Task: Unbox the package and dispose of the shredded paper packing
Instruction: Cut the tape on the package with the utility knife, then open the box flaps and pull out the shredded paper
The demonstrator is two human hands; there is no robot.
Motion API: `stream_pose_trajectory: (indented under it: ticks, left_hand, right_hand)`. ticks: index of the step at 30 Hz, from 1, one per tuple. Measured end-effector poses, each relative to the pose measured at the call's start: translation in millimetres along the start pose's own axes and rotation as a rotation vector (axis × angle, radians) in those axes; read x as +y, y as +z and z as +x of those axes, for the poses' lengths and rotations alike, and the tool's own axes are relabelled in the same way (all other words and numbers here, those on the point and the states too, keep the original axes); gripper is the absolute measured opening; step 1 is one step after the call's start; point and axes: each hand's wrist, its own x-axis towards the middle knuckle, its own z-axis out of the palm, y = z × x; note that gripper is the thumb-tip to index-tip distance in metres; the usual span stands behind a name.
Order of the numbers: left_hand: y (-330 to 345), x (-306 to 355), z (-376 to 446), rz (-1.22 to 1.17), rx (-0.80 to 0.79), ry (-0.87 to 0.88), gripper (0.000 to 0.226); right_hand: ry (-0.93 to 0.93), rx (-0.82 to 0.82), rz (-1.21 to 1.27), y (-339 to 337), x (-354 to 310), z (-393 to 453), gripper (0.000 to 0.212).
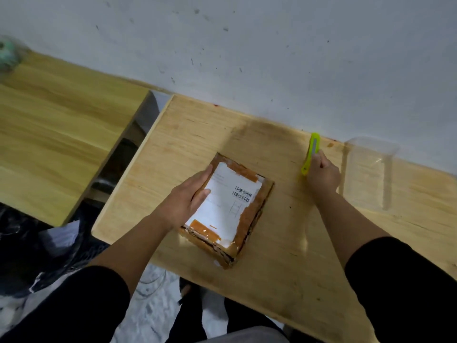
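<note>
Head-worn wide-angle view, looking steeply down, close over wooden table (272,280), frame tilted

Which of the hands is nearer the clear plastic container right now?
Right. The right hand, gripping the green box cutter, sits just left of the clear container; the left hand holds the taped package, farther left on the table.

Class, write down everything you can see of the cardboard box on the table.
The cardboard box is flat, rectangular and brown, glossy with clear tape and still sealed. A white label with a barcode covers its top, orange-brown tape strips across its corners. It lies flat, skewed, on the wooden table. The left hand holds its left edge, thumb on the label.
</note>
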Motion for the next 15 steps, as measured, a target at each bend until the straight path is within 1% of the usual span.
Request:
stream_pose_trajectory:
  ticks: [4,7,10,13,15]
  left_hand:
    - [-1,1,-2,0.024,0.019,0.023,0.055]
    - [-2,0,-3,0.038,0.011,0.027,0.055]
    - [-2,1,-4,0.038,0.028,0.015,0.054]
    - [-4,3,-6,-0.003,0.062,0.000,0.053]
    - [-7,3,-10,-0.048,0.050,-0.005,0.053]
  right_hand:
    - [-0.023,-0.033,-0.044,-5,3,-4,0.040]
    - [-0.035,-0.049,-0.128,-10,5,-10,0.041]
    - [-0.077,-0.014,-0.181,-13,2,-19,0.040]
    - [-0.182,0.025,-0.152,-10,-8,-32,0.039]
    - [-0.281,-0.032,-0.076,-5,-18,-46,0.036]
